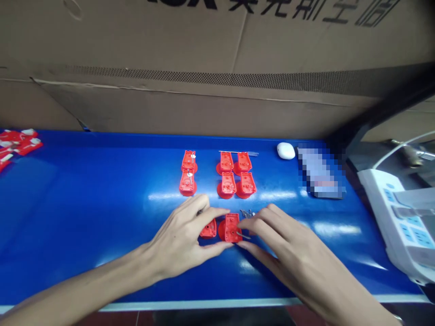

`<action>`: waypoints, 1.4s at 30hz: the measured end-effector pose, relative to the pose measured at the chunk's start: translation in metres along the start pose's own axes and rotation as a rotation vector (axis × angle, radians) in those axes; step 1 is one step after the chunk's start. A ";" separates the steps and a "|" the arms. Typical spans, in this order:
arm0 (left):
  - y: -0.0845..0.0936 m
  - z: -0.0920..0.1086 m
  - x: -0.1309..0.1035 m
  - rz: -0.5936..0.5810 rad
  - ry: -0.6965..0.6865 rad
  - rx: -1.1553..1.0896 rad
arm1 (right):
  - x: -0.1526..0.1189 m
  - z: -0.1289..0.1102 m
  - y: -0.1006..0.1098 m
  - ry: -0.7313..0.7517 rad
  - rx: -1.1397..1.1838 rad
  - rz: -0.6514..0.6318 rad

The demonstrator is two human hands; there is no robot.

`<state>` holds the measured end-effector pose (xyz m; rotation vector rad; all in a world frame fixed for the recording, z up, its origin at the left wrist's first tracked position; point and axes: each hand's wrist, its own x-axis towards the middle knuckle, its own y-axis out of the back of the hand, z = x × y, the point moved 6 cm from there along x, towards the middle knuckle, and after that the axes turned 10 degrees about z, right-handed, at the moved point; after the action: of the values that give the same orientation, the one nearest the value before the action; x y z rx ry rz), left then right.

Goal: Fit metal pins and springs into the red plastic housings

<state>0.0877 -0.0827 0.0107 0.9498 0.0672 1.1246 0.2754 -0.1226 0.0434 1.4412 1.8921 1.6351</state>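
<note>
Near the front middle of the table, a red plastic housing [232, 227] sits with its open side up. My left hand [185, 235] grips it, index finger at the far edge and thumb at the near edge. The fingers of my right hand [277, 240] close in at its right side, around a thin metal pin [244, 235] that reaches over the housing. How firmly they pinch the pin is partly hidden. Beneath my left fingers is a second red housing [208, 230], partly covered. Several small metal pins [247, 213] lie just beyond my right fingers.
Farther back stand several red housings [227, 184] in a group. Left of them, two more housings [187, 182] carry small white and metal parts. Red-and-white pieces [20, 142] lie far left. A white case [286, 151], a blurred phone [321, 174] and a power strip [397, 217] are right.
</note>
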 end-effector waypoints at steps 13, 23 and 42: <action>-0.001 0.000 0.000 0.010 -0.023 -0.009 | 0.001 0.001 -0.009 0.026 0.005 -0.024; -0.001 -0.002 -0.001 -0.004 -0.004 0.002 | -0.002 0.003 -0.015 0.038 -0.048 -0.023; -0.001 -0.002 0.000 -0.014 -0.001 0.020 | 0.006 -0.002 -0.010 0.030 -0.032 0.030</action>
<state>0.0870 -0.0810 0.0089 0.9668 0.0840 1.1122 0.2662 -0.1185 0.0381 1.4469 1.8600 1.7020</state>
